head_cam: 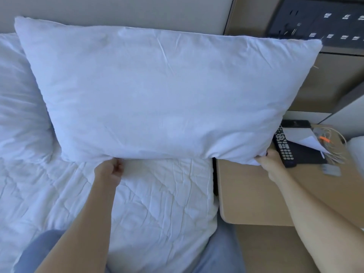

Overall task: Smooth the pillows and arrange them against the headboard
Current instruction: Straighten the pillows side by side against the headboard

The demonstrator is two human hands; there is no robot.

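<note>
A large white pillow (157,91) fills the middle of the head view, held up above the bed with its far edge near the beige headboard (118,10). My left hand (109,171) pinches its near edge left of centre. My right hand (269,160) grips its near right corner, out over the bedside table. A second white pillow (17,107) lies at the left against the headboard, partly hidden behind the held one.
A wrinkled white duvet (137,203) covers the bed below. The tan bedside table (256,194) at right carries a black remote (283,146), papers and cables. A dark switch panel (319,18) sits on the wall at upper right.
</note>
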